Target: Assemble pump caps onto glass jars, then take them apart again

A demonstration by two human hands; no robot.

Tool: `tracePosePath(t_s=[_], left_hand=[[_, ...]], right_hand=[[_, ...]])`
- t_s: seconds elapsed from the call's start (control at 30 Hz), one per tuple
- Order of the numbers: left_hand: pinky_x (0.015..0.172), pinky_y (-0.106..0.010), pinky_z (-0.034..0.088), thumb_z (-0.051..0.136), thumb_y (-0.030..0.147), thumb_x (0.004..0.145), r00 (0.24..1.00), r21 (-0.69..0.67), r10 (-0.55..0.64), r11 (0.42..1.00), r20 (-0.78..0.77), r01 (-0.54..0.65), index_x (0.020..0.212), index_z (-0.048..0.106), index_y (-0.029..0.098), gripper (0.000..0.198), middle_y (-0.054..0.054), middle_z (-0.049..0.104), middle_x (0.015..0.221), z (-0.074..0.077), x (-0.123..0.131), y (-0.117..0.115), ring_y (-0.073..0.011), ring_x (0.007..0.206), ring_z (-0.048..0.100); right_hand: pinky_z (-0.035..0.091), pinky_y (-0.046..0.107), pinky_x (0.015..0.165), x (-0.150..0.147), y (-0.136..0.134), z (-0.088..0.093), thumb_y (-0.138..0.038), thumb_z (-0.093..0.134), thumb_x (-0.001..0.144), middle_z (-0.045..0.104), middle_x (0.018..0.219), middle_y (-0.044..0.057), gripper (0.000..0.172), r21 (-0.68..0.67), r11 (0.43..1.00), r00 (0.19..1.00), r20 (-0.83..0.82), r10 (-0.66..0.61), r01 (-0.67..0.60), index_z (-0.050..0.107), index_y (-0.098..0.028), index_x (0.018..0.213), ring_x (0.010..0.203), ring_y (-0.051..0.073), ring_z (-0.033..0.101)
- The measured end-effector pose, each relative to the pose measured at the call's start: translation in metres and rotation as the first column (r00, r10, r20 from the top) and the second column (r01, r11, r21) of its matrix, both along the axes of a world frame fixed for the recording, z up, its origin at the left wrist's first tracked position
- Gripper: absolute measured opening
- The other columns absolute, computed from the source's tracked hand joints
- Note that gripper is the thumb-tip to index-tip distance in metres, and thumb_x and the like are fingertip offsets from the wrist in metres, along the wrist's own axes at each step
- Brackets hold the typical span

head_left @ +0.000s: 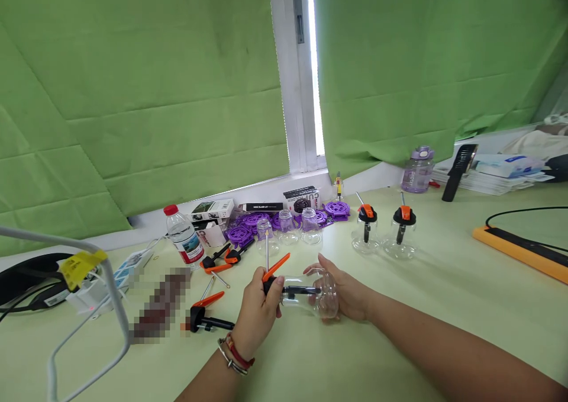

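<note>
A clear bottle [329, 295] lies on its side between my hands, just above the table. My left hand [257, 307] is closed round the black pump head at its neck, with an orange lever [279, 266] and a thin metal tube [267, 251] sticking up. The head's black stem [302, 290] reaches inside the bottle. My right hand [348, 289] is wrapped round the bottle's base, its fingers partly behind the clear wall. Left of my left hand lies another black and orange pump head [202, 318]. Two bottles fitted with such heads, a nearer bottle [402, 236] and its neighbour [366, 233], stand upright at the right.
Several clear bottles [286, 230] stand before purple plastic parts [255, 221]. A red-capped water bottle [184, 236], boxes [213, 208], and more pump heads [237, 254] are at the left. A white wire frame [118, 307] rises at near left; an orange-edged bar [523, 254] lies right.
</note>
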State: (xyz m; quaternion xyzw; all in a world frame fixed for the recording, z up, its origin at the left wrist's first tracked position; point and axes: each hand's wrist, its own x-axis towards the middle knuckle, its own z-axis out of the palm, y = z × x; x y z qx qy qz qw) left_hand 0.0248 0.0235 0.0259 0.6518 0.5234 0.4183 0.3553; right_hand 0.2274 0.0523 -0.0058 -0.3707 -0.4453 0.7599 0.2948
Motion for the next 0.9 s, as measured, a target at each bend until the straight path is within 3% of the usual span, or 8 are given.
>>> tracePosePath(t_s=[0.1,0.2,0.3,0.4,0.53,0.6,0.73,0.9], left_hand=[[0.040,-0.019,0.035,0.046,0.050,0.082,0.997,-0.037,0.042,0.998,0.057,-0.040,0.072,0.038,0.022,0.031,0.009,0.045,0.047,-0.002,0.000,0.004,-0.0080,0.037,0.047],[0.038,-0.019,0.034,0.047,0.053,0.080,0.971,-0.125,0.127,0.987,0.202,-0.103,0.073,0.040,0.021,0.034,0.009,0.046,0.047,-0.006,0.000,0.010,-0.0078,0.035,0.045],[0.035,-0.020,0.034,0.047,0.057,0.078,0.921,-0.224,0.206,0.965,0.330,-0.135,0.073,0.042,0.021,0.037,0.007,0.049,0.049,-0.010,-0.001,0.015,-0.0090,0.035,0.046],[0.035,-0.021,0.035,0.046,0.059,0.078,0.900,-0.240,0.215,0.962,0.379,-0.128,0.073,0.042,0.020,0.039,0.006,0.051,0.051,-0.012,-0.002,0.017,-0.0094,0.036,0.047],[0.037,-0.020,0.037,0.045,0.058,0.080,0.913,-0.183,0.174,0.977,0.369,-0.112,0.074,0.042,0.020,0.038,0.006,0.052,0.052,-0.013,-0.003,0.016,-0.0087,0.037,0.048],[0.038,-0.020,0.037,0.044,0.056,0.081,0.927,-0.156,0.164,0.981,0.338,-0.116,0.074,0.041,0.021,0.037,0.007,0.050,0.050,-0.012,-0.003,0.015,-0.0089,0.038,0.049],[0.041,-0.020,0.038,0.043,0.053,0.084,0.952,-0.082,0.162,0.986,0.259,-0.145,0.074,0.040,0.021,0.033,0.008,0.047,0.050,-0.008,-0.003,0.012,-0.0087,0.040,0.049],[0.043,-0.020,0.037,0.042,0.051,0.085,0.974,-0.038,0.163,0.987,0.160,-0.159,0.071,0.038,0.021,0.033,0.009,0.045,0.048,-0.002,0.000,0.007,-0.0086,0.039,0.047]], right_hand=[[0.037,0.022,0.036,0.000,-0.002,0.001,-0.075,0.015,0.079,0.059,0.093,0.006,0.065,0.108,0.992,0.998,-0.034,-0.059,0.062,0.035,-0.027,0.118,0.054,0.017,0.063],[0.050,0.029,0.055,0.002,-0.003,0.001,-0.067,0.030,0.084,0.046,0.125,0.011,0.061,0.371,0.924,0.995,-0.022,-0.095,0.096,0.025,-0.031,0.133,0.082,0.019,0.064],[0.048,0.035,0.082,0.006,-0.003,0.000,-0.046,0.056,0.081,0.030,0.142,0.011,0.076,0.693,0.721,0.988,0.104,-0.115,0.011,0.012,-0.033,0.142,0.108,0.020,0.052],[0.043,0.037,0.092,0.010,-0.003,-0.001,-0.030,0.058,0.082,0.021,0.148,0.008,0.076,0.871,0.486,0.952,0.207,-0.226,-0.074,0.012,-0.034,0.143,0.119,0.021,0.042],[0.046,0.036,0.088,0.012,-0.002,0.001,-0.025,0.055,0.083,0.017,0.150,0.009,0.074,0.921,0.359,0.918,0.264,-0.297,-0.149,0.013,-0.032,0.144,0.118,0.021,0.042],[0.049,0.034,0.082,0.013,-0.001,0.002,-0.029,0.058,0.082,0.022,0.147,0.011,0.077,0.918,0.370,0.923,0.260,-0.283,-0.145,0.012,-0.033,0.144,0.107,0.019,0.048],[0.050,0.029,0.069,0.016,0.001,0.002,-0.040,0.061,0.080,0.039,0.130,0.010,0.085,0.845,0.521,0.946,0.258,-0.194,-0.124,0.007,-0.032,0.144,0.081,0.012,0.055],[0.046,0.025,0.058,0.017,0.003,0.005,-0.055,0.047,0.084,0.052,0.091,0.004,0.072,0.783,0.608,0.944,0.287,-0.162,-0.134,0.021,-0.021,0.142,0.061,0.009,0.048]])
